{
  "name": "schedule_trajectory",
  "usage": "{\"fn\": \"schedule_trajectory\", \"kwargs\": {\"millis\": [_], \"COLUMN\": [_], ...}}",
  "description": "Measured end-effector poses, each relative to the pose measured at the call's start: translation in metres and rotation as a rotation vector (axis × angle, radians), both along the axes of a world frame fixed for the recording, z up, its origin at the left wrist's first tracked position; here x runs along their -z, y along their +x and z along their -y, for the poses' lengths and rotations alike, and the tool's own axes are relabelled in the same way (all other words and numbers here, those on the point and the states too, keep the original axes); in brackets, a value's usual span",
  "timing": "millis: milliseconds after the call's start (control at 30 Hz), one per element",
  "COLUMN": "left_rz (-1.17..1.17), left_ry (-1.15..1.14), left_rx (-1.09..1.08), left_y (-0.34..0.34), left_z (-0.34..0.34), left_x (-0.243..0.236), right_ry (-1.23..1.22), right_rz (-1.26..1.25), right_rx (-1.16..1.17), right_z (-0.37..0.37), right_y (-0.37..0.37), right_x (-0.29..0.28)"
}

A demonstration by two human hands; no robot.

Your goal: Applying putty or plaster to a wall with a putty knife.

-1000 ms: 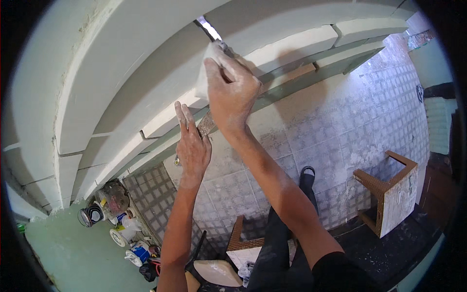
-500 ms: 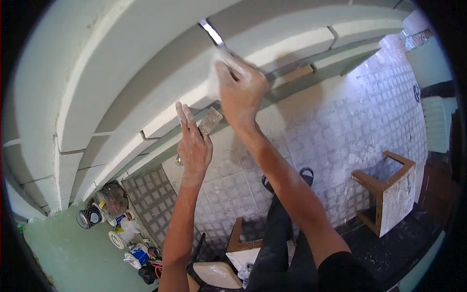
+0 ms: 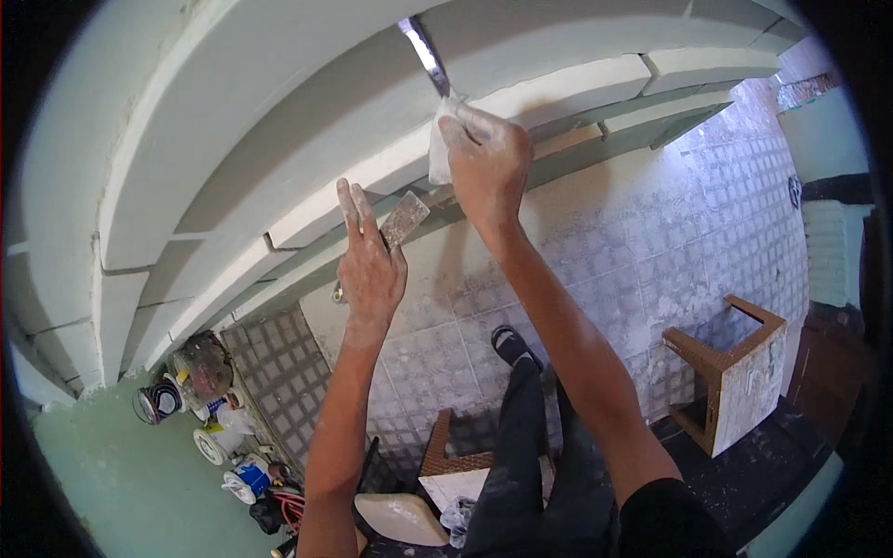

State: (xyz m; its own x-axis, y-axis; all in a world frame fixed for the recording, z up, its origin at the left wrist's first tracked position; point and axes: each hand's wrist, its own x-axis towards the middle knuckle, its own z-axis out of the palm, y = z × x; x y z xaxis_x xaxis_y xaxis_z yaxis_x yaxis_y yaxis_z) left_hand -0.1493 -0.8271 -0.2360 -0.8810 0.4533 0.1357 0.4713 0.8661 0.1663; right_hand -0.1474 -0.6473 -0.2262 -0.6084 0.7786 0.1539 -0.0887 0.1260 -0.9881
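My right hand (image 3: 488, 163) is closed on a putty knife (image 3: 426, 58), whose shiny narrow-looking blade points up against the pale wall face. A white, sheet-like piece (image 3: 441, 149) shows beside the same fingers; I cannot tell if it is cloth or paper. Lower and to the left, my left hand (image 3: 372, 270) grips a small scraper (image 3: 406, 219) with a plaster-smeared blade that juts out by the thumb. Two of its fingers stretch up to the edge of the white stepped moulding (image 3: 409, 153). White dust coats both hands.
Far below lies a tiled floor (image 3: 595, 251) with whitish smears. Brown woven-sided stools with pale tops stand at right (image 3: 744, 391) and below (image 3: 456, 484). Tubs, wire coils and bags (image 3: 219, 418) are heaped at lower left. A dark dusty surface (image 3: 744, 493) is at lower right.
My right hand has moved slightly right along the wall with the putty knife. The left hand stays at the moulding's edge. The view has shifted a little, and one sandalled foot shows more fully.
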Motion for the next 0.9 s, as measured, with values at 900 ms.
{"fn": "schedule_trajectory", "kwargs": {"millis": [900], "left_rz": [0.075], "left_ry": [0.035], "left_rx": [-0.035], "left_y": [0.003], "left_z": [0.001], "left_x": [0.002], "right_ry": [-0.062], "right_rz": [-0.12], "right_rx": [0.096], "right_z": [0.042], "right_y": [-0.021], "right_x": [-0.03]}}
